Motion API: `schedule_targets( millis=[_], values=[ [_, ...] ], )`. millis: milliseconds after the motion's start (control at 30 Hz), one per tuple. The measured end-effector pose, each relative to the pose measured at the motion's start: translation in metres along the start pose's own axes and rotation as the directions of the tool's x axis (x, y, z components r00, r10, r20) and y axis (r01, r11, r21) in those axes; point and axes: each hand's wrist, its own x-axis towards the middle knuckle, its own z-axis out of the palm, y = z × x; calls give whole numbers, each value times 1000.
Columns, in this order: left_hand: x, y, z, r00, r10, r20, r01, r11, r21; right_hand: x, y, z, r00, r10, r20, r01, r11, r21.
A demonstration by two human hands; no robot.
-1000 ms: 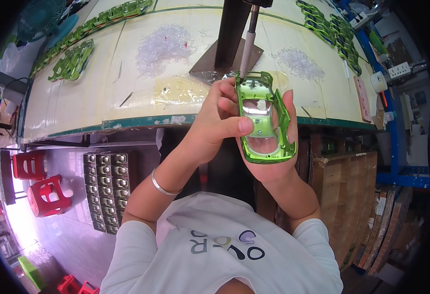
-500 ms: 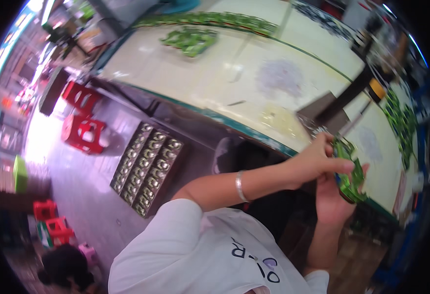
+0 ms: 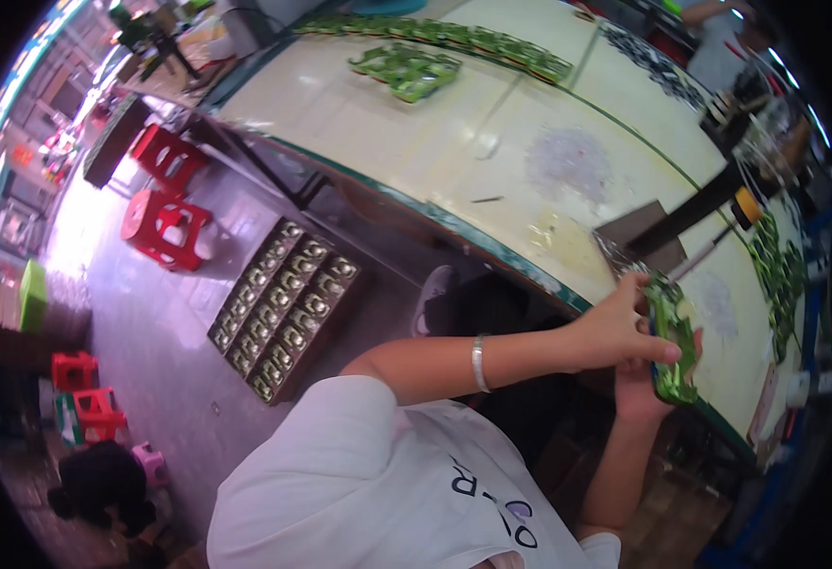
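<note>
Above the table's front edge, on the right, both my hands hold a glossy green moulded plastic shell (image 3: 669, 327) with a hollow middle. My left hand (image 3: 613, 330), with a silvery bracelet on its wrist, grips the shell from the left, thumb across its face. Behind and below, my right hand (image 3: 636, 391) supports its lower part; some of its fingers are hidden by the shell. Just beyond my hands stands a dark post on a flat plate (image 3: 646, 237), with a yellow-and-black handled tool (image 3: 744, 209) beside it.
Similar green shells lie in a long row (image 3: 444, 36), a loose cluster (image 3: 406, 71) and a right-hand pile (image 3: 778, 275) on the cream table (image 3: 416, 142). A tray of shiny pieces (image 3: 288, 308) and red stools (image 3: 165, 228) are on the floor. Another person (image 3: 720, 43) is across the table.
My view has shifted slightly, so the table and floor items sit differently. The green shell has turned a little in my hands, showing more of its hollow face. Both hands still hold it.
</note>
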Motion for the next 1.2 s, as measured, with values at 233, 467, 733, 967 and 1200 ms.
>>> schedule_targets(
  millis=[233,467,733,967,1200],
  values=[
    [-21,-21,-4,984,180,11,-178,963,203,19,-5,-30,916,264,303,-353,889,292],
    [-33,-18,-1,971,209,118,-236,926,296,26,-10,-41,766,238,597,-506,795,333],
    [-31,-9,0,960,229,161,-264,932,248,30,-16,-33,740,211,639,-517,786,338],
    [-33,-7,4,965,211,156,-242,946,215,28,-19,-32,747,230,623,-524,781,340],
    [-34,-4,4,963,207,171,-243,943,227,25,-23,-27,762,263,593,-536,769,348]
  ],
)
